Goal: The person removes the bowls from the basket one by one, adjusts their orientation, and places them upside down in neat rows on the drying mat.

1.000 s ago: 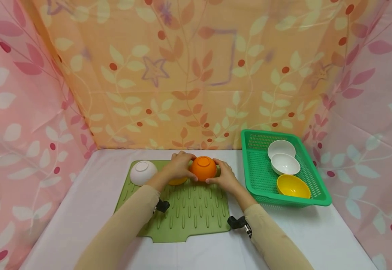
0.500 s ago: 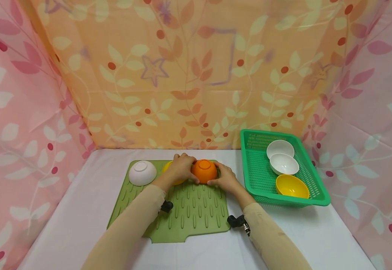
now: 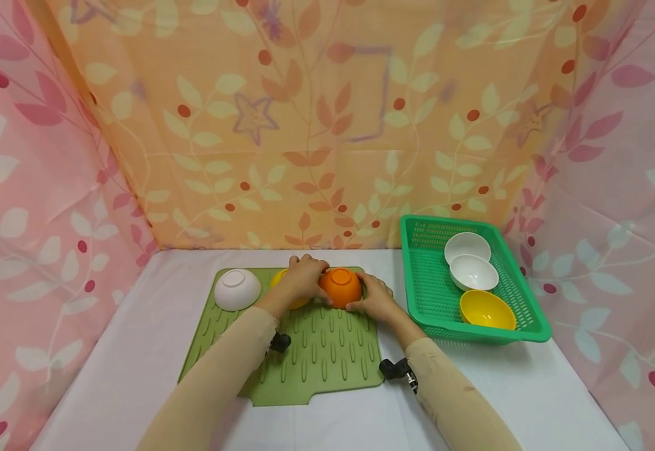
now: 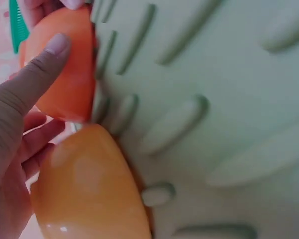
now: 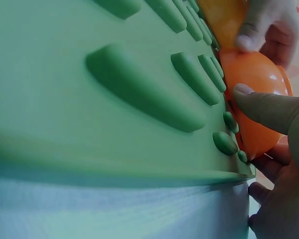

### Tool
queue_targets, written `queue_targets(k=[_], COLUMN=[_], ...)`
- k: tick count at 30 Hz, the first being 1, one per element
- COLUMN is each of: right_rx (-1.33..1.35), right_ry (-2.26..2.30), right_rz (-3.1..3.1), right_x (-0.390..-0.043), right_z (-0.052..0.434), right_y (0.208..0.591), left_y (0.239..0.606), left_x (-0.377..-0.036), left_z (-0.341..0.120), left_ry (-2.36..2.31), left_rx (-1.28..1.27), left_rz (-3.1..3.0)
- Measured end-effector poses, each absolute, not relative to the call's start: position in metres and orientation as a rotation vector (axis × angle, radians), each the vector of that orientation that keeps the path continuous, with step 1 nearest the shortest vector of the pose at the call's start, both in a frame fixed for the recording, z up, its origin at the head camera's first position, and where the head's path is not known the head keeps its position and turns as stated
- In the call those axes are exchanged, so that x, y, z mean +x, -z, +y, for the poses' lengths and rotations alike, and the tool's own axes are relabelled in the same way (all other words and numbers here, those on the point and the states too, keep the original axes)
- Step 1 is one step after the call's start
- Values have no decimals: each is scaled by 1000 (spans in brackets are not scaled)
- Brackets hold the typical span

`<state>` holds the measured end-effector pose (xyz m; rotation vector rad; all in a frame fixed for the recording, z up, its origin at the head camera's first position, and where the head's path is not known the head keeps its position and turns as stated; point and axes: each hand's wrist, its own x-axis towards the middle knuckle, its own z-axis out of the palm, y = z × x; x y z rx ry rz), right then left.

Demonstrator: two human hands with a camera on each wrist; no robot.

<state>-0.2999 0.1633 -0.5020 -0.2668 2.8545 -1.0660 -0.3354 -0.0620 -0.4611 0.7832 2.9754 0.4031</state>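
Between both hands an orange bowl [image 3: 340,289] rests upside down at the far right of a green ridged drying mat [image 3: 316,357]. My left hand [image 3: 304,280] grips its left side, thumb in front and fingers behind. The right hand [image 3: 377,297] holds the opposite side the same way. In the left wrist view, the left thumb lies on the orange wall, close to a yellow bowl [image 4: 89,184]. That yellow bowl is upside down too, partly hidden by the left hand in the head view. A white bowl [image 3: 237,289] sits inverted at the mat's far left corner.
To the right stands a green plastic basket [image 3: 407,269] with two white bowls [image 3: 474,273] and a yellow bowl [image 3: 488,311] inside, openings up. White cloth [image 3: 136,351] covers the table. Patterned curtains [image 3: 327,188] enclose the back and sides.
The orange bowl has come down slightly onto the mat, with both hands following it. More of the yellow bowl beside it now shows. Over the last half second almost nothing has moved.
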Motion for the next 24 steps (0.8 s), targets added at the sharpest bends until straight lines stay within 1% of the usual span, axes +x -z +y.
queue_targets(k=[5, 9, 20, 24], right_rx=[-279, -291, -277, -319], right_ry=[1076, 1082, 1035, 966], right_rz=[2861, 2858, 2863, 2905], right_x=[-299, -299, -296, -287], right_z=[164, 165, 160, 155], right_y=[503, 504, 500, 488], left_y=[454, 452, 452, 451], left_x=[-338, -340, -341, -339], left_z=[-58, -55, -51, -50], left_ry=[-618, -684, -722, -663], left_rx=[835, 865, 864, 856], left_rz=[2926, 2896, 2866, 2863])
